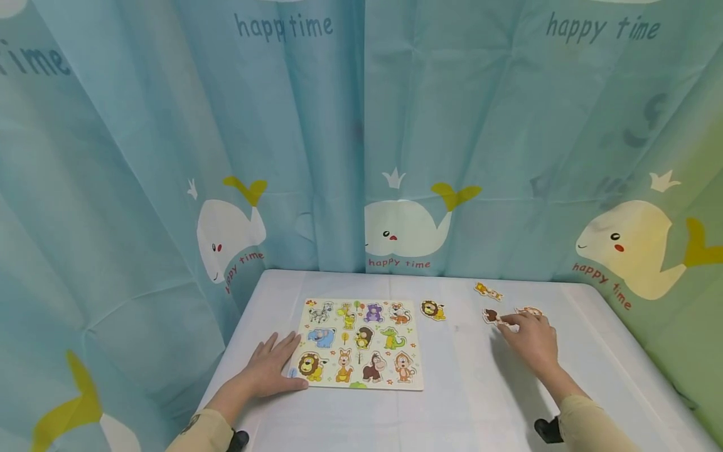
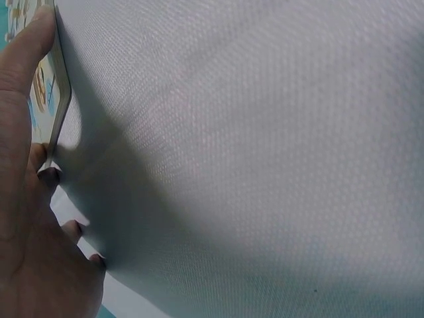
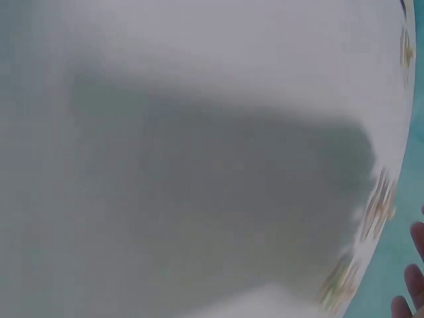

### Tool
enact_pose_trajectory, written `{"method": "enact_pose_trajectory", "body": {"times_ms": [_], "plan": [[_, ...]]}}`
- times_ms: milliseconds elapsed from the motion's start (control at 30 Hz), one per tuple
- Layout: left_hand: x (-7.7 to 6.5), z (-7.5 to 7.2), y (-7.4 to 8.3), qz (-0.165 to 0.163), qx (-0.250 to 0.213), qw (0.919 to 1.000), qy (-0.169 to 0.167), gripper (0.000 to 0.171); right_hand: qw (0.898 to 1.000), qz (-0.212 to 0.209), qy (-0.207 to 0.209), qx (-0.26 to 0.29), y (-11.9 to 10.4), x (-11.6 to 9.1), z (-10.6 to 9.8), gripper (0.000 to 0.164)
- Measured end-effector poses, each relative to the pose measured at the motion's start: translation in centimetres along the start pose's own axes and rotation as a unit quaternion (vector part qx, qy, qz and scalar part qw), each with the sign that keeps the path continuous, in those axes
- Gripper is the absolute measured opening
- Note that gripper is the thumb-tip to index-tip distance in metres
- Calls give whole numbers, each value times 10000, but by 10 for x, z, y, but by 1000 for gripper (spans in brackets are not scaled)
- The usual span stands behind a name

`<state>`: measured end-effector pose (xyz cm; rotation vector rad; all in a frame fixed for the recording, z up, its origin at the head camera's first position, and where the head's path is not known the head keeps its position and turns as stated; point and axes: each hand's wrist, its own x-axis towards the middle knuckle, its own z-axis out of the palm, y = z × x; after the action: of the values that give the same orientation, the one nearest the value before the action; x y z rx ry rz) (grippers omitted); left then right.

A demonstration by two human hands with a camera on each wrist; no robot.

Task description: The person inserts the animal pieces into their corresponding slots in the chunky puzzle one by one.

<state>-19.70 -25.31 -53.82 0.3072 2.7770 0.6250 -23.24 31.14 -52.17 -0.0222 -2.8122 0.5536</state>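
Observation:
A flat animal puzzle board (image 1: 361, 344) lies on the table, with a zebra, a giraffe, a crocodile and other animals on it. My left hand (image 1: 272, 369) rests at its near left corner, fingers spread, thumb on the edge; the left wrist view shows the same hand (image 2: 43, 218) against the board's side. My right hand (image 1: 532, 342) reaches over the table's right part. Its fingertips are at a brown gorilla piece (image 1: 490, 316) and partly cover it. Just behind those fingers is a monkey piece (image 1: 530, 310), partly hidden. In the right wrist view only fingertips (image 3: 416, 285) show.
A loose lion piece (image 1: 433, 310) lies right of the board. Farther back is an orange-yellow animal piece (image 1: 488, 291). The white-covered table (image 1: 452, 402) ends at a blue whale-print curtain (image 1: 327, 144).

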Motion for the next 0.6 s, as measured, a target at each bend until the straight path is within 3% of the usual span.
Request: {"method": "enact_pose_trajectory", "body": {"times_ms": [300,600], "plan": [[-1,-2,2,7,-16,10000,6,110,9988,474,18,-87,37,-11,-16,34],[0,0,1,-7,-2,10000,21,111,9961,814,-261,-214,51,-13,-18,42]]}}
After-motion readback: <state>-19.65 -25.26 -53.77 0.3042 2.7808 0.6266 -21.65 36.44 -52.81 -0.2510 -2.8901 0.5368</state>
